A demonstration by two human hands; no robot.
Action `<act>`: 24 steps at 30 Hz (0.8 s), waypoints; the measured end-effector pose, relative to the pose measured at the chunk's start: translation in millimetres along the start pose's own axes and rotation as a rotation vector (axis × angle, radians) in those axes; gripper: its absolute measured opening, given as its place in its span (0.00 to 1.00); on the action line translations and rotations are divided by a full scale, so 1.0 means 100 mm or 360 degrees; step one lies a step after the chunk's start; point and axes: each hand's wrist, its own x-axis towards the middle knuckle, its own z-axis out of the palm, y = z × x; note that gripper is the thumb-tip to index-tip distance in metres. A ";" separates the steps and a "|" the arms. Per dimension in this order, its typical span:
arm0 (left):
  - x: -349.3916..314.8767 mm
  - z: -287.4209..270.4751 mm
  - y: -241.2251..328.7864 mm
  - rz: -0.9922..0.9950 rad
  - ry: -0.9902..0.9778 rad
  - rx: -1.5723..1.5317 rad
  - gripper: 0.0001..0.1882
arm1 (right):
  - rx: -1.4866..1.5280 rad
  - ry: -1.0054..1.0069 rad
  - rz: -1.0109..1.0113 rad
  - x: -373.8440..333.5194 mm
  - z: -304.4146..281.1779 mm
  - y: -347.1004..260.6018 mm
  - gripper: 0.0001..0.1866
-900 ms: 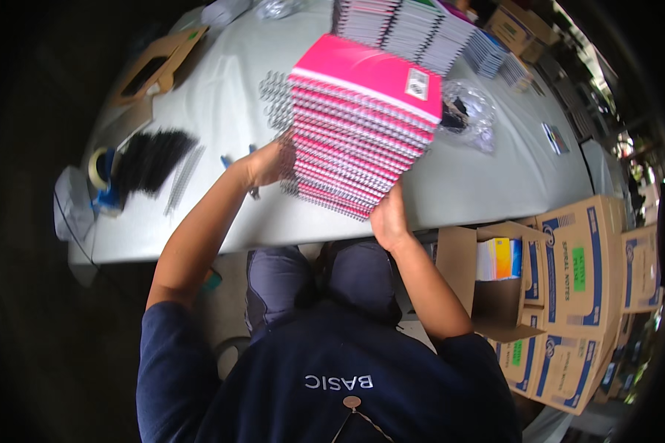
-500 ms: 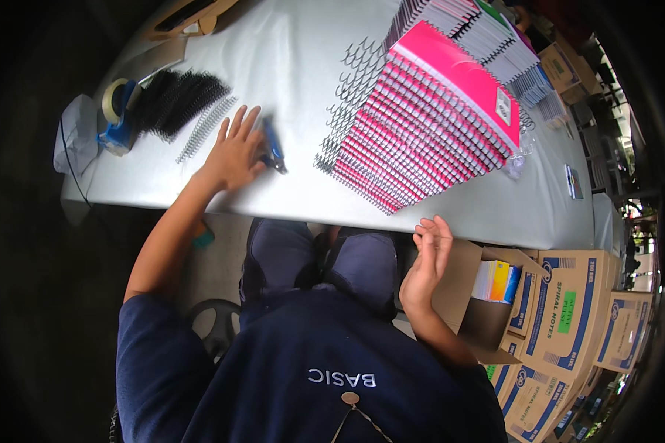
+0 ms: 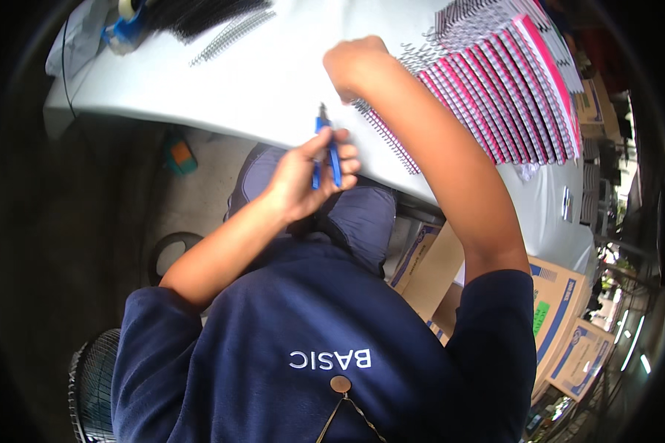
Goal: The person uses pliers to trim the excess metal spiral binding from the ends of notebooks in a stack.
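Note:
My left hand (image 3: 303,177) is above the table's front edge, its fingers curled around blue-handled pliers (image 3: 335,161) whose dark jaws point away from me. My right hand (image 3: 355,63) reaches across to the left end of a tall stack of pink spiral notebooks (image 3: 488,96). Its fingers are closed beside the loose wire coil ends, and the hand itself hides what is in them. Long coil ends (image 3: 417,55) stick out from the stack's left side.
On the table's (image 3: 199,96) far left lie black coils (image 3: 199,15), a silver coil (image 3: 229,37) and a blue tape dispenser (image 3: 125,33). More notebooks stand behind the pink ones. Cardboard boxes (image 3: 580,362) are at the right, a fan (image 3: 96,384) at lower left.
My left hand has picked up the pliers from the table and brought them toward me. My right hand has swung up and left to the stack. The view has shifted.

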 end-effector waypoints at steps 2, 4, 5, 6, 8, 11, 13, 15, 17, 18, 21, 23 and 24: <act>0.08 0.07 -0.17 -0.0061 0.0147 -0.0009 0.22 | 0.0007 -0.0233 -0.0038 0.26 0.27 0.04 0.17; 0.16 0.12 -0.23 -0.0104 0.0214 0.0000 0.23 | 0.0079 -0.0375 -0.0047 0.39 0.42 0.05 0.17; 0.21 0.14 -0.23 -0.0128 0.0219 0.0009 0.25 | 0.0109 -0.0406 -0.0043 0.45 0.48 0.09 0.17; 0.23 0.15 -0.23 -0.0149 0.0229 -0.0004 0.26 | 0.0144 -0.0430 -0.0050 0.48 0.50 0.09 0.17; 0.30 0.15 -0.23 -0.0201 0.0245 -0.0026 0.27 | 0.0182 -0.0462 -0.0056 0.53 0.54 0.11 0.17; 0.36 0.15 -0.25 -0.0263 0.0239 -0.0023 0.28 | 0.0214 -0.0496 -0.0057 0.57 0.54 0.15 0.16; 0.39 0.15 -0.26 -0.0302 0.0217 -0.0019 0.28 | 0.0235 -0.0514 -0.0056 0.58 0.56 0.19 0.16; 0.41 0.17 -0.26 -0.0333 0.0213 -0.0011 0.28 | 0.0263 -0.0523 -0.0048 0.60 0.55 0.22 0.16; 0.40 0.18 -0.23 -0.0330 0.0206 0.0020 0.27 | 0.0288 -0.0535 -0.0027 0.61 0.56 0.22 0.15; 0.41 0.18 -0.22 -0.0332 0.0196 0.0037 0.27 | 0.0323 -0.0546 0.0003 0.61 0.56 0.21 0.15; 0.40 0.17 -0.20 -0.0367 0.0193 0.0077 0.27 | 0.0400 -0.0577 -0.0011 0.62 0.57 0.24 0.14; 0.39 0.17 -0.19 -0.0396 0.0173 0.0096 0.27 | 0.0398 -0.0571 -0.0013 0.64 0.60 0.24 0.14; 0.39 0.17 -0.18 -0.0407 0.0163 0.0106 0.27 | 0.0393 -0.0568 -0.0015 0.64 0.60 0.24 0.14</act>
